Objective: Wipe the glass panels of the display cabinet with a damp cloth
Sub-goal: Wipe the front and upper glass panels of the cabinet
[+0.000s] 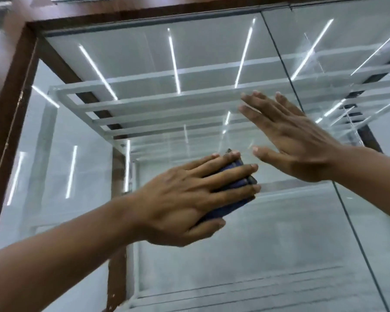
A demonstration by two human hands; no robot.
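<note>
Left hand, fingers straight, presses blue cloth on wood-framed glass panel; right hand splayed alongside.

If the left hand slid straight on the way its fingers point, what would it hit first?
Probably the right hand, near its thumb and wrist; both seem flat on the glass panel.

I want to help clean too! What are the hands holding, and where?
The left hand presses a folded dark blue cloth against the glass, fingers flat across it, thumb at its lower edge. The right hand holds nothing.
</note>
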